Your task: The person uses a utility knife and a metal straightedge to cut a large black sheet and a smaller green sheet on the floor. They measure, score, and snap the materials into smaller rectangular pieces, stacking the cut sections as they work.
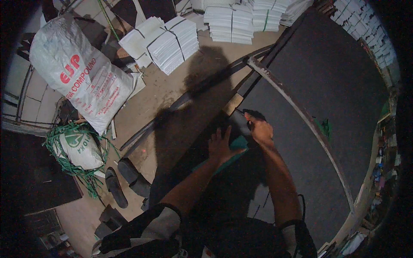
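Observation:
My left hand lies with its fingers spread, its thumb and palm on a green flat piece. To its right, my right hand is closed around a thin dark tool, whose kind I cannot make out. The tool's tip points toward a small tan block at the edge of the wide dark sheet. Both hands are over the dark sheet's left side, in deep shadow. Between the hands the surface is hard to see.
A long narrow bar lies across the dark sheet. Tied stacks of white sheets stand at the far side. On the left are a large white sack, a smaller sack with green strands, and dark sandals.

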A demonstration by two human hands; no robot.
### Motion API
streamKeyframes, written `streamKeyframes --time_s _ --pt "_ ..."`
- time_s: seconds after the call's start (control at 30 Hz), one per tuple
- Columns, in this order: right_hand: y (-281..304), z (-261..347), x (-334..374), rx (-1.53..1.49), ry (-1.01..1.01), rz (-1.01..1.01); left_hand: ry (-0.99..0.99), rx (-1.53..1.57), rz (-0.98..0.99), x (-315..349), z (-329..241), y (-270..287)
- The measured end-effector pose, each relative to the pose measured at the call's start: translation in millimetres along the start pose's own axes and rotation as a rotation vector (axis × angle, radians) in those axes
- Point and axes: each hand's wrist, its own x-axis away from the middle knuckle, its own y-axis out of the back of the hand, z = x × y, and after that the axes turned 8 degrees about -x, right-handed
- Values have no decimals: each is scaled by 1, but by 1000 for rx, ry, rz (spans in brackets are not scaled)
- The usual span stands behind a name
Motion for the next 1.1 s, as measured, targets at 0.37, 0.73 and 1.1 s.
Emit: streamKeyframes --time_s 0.37,0.73,1.1 --pt "-10 10 -25 266 -117 183 1 29 16 2 -3 -4" --pt "19 -5 34 -81 -116 -129 -34 -72 -239 6 -5 -22" --pt "-49 -58 68 -1439 -113 -91 7 153 -99 1 -49 -17"
